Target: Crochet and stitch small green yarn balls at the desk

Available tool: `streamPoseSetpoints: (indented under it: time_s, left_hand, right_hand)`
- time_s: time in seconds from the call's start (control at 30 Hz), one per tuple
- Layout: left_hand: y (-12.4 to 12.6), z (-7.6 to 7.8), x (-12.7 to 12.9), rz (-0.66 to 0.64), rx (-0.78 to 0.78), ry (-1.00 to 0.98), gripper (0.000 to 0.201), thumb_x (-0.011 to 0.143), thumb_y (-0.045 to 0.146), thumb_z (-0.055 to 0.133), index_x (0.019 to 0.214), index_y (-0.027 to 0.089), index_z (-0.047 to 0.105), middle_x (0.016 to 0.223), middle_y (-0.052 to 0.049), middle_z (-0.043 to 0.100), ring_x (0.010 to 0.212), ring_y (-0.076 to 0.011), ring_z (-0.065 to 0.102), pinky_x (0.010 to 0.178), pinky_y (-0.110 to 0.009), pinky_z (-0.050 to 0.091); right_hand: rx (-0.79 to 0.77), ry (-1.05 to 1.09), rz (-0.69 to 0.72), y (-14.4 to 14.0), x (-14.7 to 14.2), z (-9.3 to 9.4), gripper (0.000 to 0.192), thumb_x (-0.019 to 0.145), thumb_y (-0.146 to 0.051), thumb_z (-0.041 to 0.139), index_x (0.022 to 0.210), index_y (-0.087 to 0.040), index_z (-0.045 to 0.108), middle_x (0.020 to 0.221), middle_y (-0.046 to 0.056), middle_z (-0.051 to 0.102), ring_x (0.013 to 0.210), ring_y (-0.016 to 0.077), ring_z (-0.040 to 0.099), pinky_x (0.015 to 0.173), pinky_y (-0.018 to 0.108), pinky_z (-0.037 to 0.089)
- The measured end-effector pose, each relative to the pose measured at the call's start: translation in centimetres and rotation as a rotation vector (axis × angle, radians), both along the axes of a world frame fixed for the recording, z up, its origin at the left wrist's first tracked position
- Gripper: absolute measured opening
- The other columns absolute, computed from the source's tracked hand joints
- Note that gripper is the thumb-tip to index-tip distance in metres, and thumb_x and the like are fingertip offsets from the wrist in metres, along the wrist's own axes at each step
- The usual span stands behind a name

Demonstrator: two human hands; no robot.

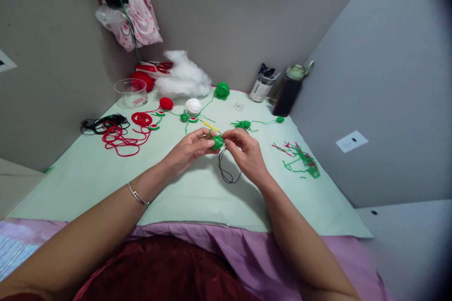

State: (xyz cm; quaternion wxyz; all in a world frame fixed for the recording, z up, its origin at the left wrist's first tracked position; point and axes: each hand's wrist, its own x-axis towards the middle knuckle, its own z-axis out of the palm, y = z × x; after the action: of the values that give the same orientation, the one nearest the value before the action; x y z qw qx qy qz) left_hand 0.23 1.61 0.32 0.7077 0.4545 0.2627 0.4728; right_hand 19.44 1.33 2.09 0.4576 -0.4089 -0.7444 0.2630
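— Hands meeting over what?
— Small round green crochet piece [217, 142], pinched between my left hand [189, 149] and right hand [245, 150]; black thread [226, 171] dangles below my fingers.

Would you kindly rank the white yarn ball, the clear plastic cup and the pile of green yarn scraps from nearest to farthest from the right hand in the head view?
From the right hand:
1. White yarn ball, up and left, behind the hands.
2. Pile of green yarn scraps, out to the right; close to the ball's distance, so this pair is hard to call.
3. Clear plastic cup, far left, near the wall.
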Motion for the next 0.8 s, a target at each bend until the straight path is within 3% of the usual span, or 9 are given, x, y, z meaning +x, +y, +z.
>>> streamPoseSetpoints:
  time_s: [0.23,0.4,0.53,0.67,0.73,0.8]
  left_hand:
    - [0.1,-0.2,0.1,0.054,0.100,0.043,0.027,0.078,0.029,0.081,0.100,0.019,0.069,0.099,-0.003,0.069,0.093,-0.0175,0.065,0.095,-0.038,0.051]
    - [0.3,-1.0,0.3,0.186,0.242,0.173,0.031,0.075,0.029,0.083,0.098,0.018,0.065,0.100,-0.003,0.068,0.097,-0.0177,0.063,0.095,-0.034,0.049]
    - [0.2,-1.2,0.4,0.202,0.235,0.243,0.030,0.076,0.030,0.081,0.096,0.018,0.061,0.097,-0.001,0.065,0.094,-0.0161,0.062,0.091,-0.032,0.049]
    - [0.2,-1.3,0.6,0.216,0.243,0.320,0.029,0.076,0.031,0.078,0.090,0.019,0.056,0.089,0.001,0.060,0.085,-0.0140,0.059,0.083,-0.030,0.048]
    - [0.2,-1.3,0.6,0.241,0.275,0.373,0.028,0.077,0.031,0.077,0.088,0.019,0.054,0.086,0.002,0.058,0.082,-0.0135,0.057,0.079,-0.029,0.046]
    - [0.3,-1.3,0.6,0.294,0.315,0.426,0.027,0.078,0.030,0.075,0.086,0.020,0.052,0.086,0.002,0.057,0.081,-0.0138,0.056,0.077,-0.029,0.045]
  right_hand:
    - [0.081,-0.007,-0.010,-0.3,-0.2,-0.2,0.012,0.094,-0.016,0.054,0.098,-0.021,0.064,0.093,0.005,0.065,0.082,0.0156,0.063,0.077,0.030,0.054]
    - [0.298,-0.167,-0.028,-0.7,-0.6,-0.6,0.018,0.099,-0.016,0.046,0.110,-0.021,0.059,0.100,0.008,0.067,0.089,0.0176,0.065,0.080,0.031,0.053]
    - [0.463,-0.377,-0.041,-0.4,-0.3,-1.0,0.014,0.101,-0.017,0.047,0.101,-0.019,0.061,0.090,0.007,0.069,0.080,0.0162,0.065,0.073,0.027,0.049]
    - [0.494,-0.507,-0.085,-0.1,-0.2,-1.1,0.018,0.101,-0.016,0.048,0.093,-0.019,0.064,0.088,0.006,0.072,0.074,0.0143,0.065,0.061,0.025,0.043]
    - [0.486,-0.444,-0.089,-0.6,-0.6,-0.5,0.017,0.099,-0.016,0.051,0.091,-0.019,0.065,0.099,0.007,0.074,0.074,0.0137,0.067,0.058,0.025,0.044]
    - [0.381,-0.217,-0.030,-1.7,-0.8,1.0,0.013,0.099,-0.019,0.053,0.094,-0.020,0.065,0.109,0.008,0.074,0.074,0.0131,0.069,0.059,0.025,0.048]
